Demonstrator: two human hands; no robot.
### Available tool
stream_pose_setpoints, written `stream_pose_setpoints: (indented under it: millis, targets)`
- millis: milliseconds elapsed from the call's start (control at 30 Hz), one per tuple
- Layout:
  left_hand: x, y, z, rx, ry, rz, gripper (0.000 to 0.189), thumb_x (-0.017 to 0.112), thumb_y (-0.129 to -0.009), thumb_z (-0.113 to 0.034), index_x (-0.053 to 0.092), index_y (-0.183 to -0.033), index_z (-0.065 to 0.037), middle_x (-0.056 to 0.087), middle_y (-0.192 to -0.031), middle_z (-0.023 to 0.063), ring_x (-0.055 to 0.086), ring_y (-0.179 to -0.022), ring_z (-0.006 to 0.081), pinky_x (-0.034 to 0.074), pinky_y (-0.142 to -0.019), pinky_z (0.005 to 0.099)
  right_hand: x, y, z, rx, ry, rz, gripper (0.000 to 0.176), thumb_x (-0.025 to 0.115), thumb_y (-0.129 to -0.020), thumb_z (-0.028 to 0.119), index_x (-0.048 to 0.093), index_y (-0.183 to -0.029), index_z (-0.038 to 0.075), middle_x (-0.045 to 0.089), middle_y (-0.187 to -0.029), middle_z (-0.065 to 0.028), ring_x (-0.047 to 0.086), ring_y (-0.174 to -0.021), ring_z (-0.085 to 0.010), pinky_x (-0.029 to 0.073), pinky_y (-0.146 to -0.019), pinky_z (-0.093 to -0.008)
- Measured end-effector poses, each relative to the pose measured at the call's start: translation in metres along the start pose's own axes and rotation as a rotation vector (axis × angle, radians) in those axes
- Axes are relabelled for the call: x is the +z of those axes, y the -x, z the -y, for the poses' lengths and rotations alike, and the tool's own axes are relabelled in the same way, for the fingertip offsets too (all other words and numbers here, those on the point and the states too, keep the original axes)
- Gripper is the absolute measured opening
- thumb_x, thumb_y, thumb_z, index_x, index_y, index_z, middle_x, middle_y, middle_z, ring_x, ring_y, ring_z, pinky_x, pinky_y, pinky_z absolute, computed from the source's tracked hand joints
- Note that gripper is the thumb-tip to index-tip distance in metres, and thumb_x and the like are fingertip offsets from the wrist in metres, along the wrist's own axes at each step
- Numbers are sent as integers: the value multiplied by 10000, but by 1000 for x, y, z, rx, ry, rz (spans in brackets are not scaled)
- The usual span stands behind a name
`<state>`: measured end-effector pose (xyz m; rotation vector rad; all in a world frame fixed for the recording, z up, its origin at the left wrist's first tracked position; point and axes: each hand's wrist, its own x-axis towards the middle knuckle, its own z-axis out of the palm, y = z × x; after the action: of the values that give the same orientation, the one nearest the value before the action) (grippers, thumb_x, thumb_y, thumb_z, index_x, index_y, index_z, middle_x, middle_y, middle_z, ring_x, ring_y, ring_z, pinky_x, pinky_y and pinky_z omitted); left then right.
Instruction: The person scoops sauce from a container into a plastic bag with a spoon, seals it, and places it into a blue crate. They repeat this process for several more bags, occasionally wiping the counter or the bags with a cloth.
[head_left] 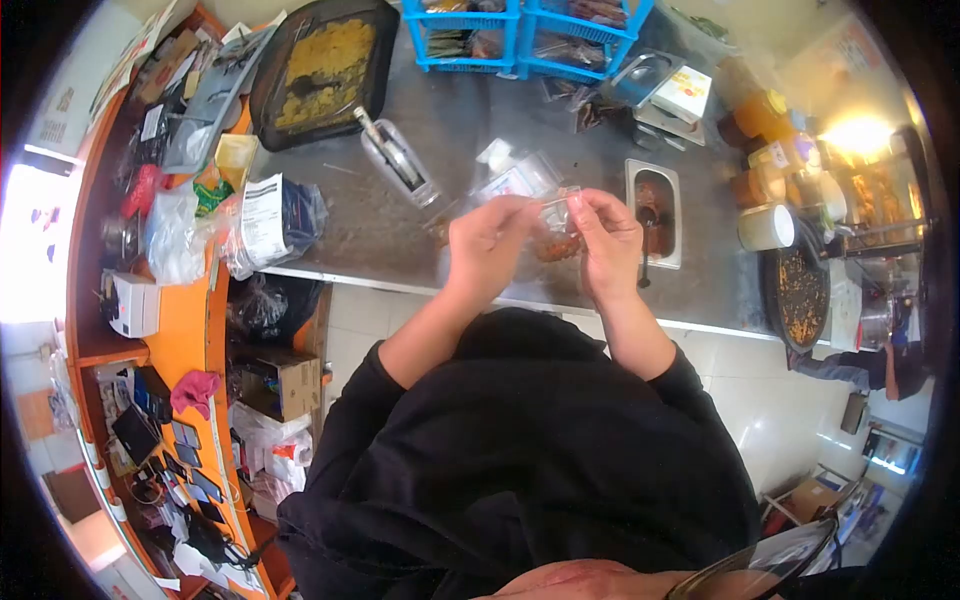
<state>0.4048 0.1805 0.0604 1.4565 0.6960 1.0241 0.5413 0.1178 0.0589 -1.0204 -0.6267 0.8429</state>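
Between my two hands is a small clear plastic bag with reddish-brown food low in it. My left hand pinches one side of its top edge, and my right hand pinches the other side with thumb and fingers. Just beyond the bag, a clear plastic packet with a printed label lies on the metal counter. Close to my right hand sits a steel tray of reddish food, with a dark-handled spoon resting in it.
A transparent bottle-shaped container lies left of the packet. Farther back are a black tray of yellow food and blue plastic baskets of packets. A scale, jars and a dark pan stand to the right.
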Motion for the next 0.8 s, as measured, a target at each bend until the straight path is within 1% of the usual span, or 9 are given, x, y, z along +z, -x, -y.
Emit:
stream_pose_setpoints:
  millis: [100,133,233,333,467,567,667,767,800]
  targets:
    - [-21,6,3,-19,34,-28,111,637,-886,-62,676,-969,1,687,-838,40,622,-798,87,489,-713,239,19,7,-6,5,47,35,120,695,-853,41,676,-967,8,646,-803,16,541,-692,-30,428,-622,-175]
    - [-28,7,5,-19,30,-24,110,643,-883,-63,676,-966,0,685,-842,37,620,-801,86,489,-713,240,21,10,-12,-5,102,93,107,694,-849,27,678,-954,13,642,-805,22,539,-693,-24,427,-620,-172]
    - [-46,14,16,-26,70,3,113,655,-874,-67,678,-967,-6,684,-853,31,618,-805,84,489,-714,242,39,20,-19,147,151,99,104,696,-846,23,681,-948,11,645,-805,19,536,-687,-20,422,-614,-172]
    - [-64,21,24,-39,73,24,123,657,-873,-74,683,-974,-9,685,-855,31,618,-802,88,490,-715,247,44,28,-39,133,157,124,107,698,-847,32,681,-950,7,655,-801,5,547,-678,-28,435,-607,-179]
    - [-84,37,42,-130,67,63,155,661,-873,-120,687,-976,-6,688,-853,55,616,-804,87,489,-710,253,38,33,-60,115,355,142,68,710,-829,27,690,-890,6,660,-798,-15,571,-666,-54,474,-602,-216]
    - [-95,55,76,-310,-55,71,188,669,-863,-163,694,-954,0,690,-850,84,640,-793,142,493,-729,287,22,35,-83,188,391,165,77,717,-820,39,697,-880,-6,674,-798,-34,591,-677,-75,474,-608,-220]
    - [-109,64,113,-362,-131,33,284,710,-809,-193,666,-1030,-19,672,-928,100,633,-864,219,481,-786,338,30,24,-86,400,687,252,99,706,-828,92,712,-892,17,694,-799,-56,615,-673,-113,482,-620,-244]
    - [-117,50,118,-214,-520,-315,445,753,-742,-213,610,-1132,-55,634,-1015,100,590,-944,288,453,-849,387,21,4,-126,251,1020,414,120,691,-830,145,723,-893,48,709,-840,-78,631,-672,-152,491,-641,-281]
    - [-121,45,122,-145,-553,-265,485,763,-724,-220,592,-1151,-64,620,-1032,102,579,-955,291,447,-855,392,20,-3,-140,259,959,364,117,686,-829,150,725,-890,59,710,-870,-76,634,-679,-158,493,-647,-289]
